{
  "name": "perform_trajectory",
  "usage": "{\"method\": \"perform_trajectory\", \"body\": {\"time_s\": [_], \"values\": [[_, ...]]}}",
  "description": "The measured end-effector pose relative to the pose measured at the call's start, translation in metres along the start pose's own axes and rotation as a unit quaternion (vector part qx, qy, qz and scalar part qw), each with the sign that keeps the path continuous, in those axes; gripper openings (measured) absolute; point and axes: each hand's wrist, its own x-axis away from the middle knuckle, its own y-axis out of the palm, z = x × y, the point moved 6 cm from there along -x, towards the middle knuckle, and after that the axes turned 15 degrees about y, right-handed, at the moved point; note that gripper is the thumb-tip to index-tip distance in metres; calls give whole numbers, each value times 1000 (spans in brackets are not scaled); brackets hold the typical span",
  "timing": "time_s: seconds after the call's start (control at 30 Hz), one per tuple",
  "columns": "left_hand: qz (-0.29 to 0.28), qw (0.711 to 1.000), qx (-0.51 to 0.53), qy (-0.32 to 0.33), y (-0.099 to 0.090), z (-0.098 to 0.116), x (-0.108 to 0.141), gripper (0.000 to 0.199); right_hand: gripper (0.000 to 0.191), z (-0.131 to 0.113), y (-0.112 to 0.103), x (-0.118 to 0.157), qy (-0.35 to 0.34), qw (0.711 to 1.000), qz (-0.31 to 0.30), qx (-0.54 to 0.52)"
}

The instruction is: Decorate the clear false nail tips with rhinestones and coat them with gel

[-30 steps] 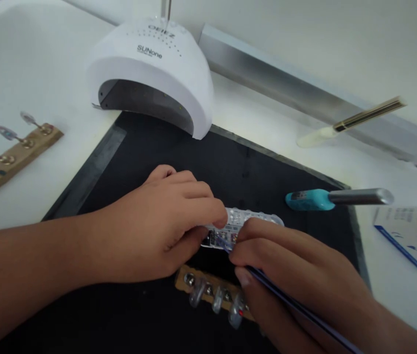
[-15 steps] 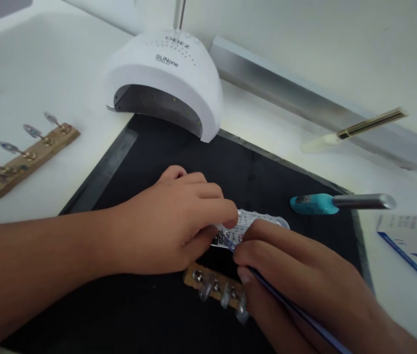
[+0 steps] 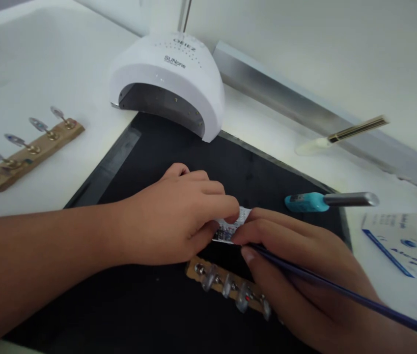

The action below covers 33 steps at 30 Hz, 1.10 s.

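A small clear plastic case [image 3: 227, 231] with shiny little bits in it lies on the black mat [image 3: 94, 305]. My left hand [image 3: 189, 216] has thumb and forefinger closed on its near left side. Against its right part rests my right hand [image 3: 300, 265], pinching a thin dark blue stick-like tool [image 3: 341, 290]. The tool's tip is hidden by my fingers, so its kind is unclear. Just below both hands sits a wooden strip [image 3: 226, 283] bearing several clear nail tips on metal stands; my right hand partly covers its right end.
A white nail lamp [image 3: 167, 73] stands at the back edge of the mat. Several nail tips stand on another wooden strip [image 3: 39, 147] at left. To the right lie a turquoise bottle [image 3: 307, 202] with a silver cap, a brush [image 3: 355, 130] and a blue-and-white packet [image 3: 396, 246].
My right hand has turned and shifted over the case's right end, covering more of it. The tool now slants flatter toward the right. My view has shifted slightly; my left hand keeps its hold.
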Motion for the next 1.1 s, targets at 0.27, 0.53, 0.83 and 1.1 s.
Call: {"method": "perform_trajectory", "body": {"time_s": [0.27, 0.53, 0.83, 1.1], "values": [[-14, 1000, 4, -6, -1, 1, 0, 20, 19, 6, -4, 2, -6, 999, 5, -44], [-17, 1000, 0, -9, -1, 2, 1, 23, 15, 27, -10, -3, -8, 990, 9, -140], [-15, 1000, -10, -5, 0, 2, 0, 21, 20, 9, -3, 5, -80, 995, -10, -52], [-15, 1000, -6, -3, -1, 3, 1, 20, 19, 4, -1, 8, -91, 996, 20, 13]]}}
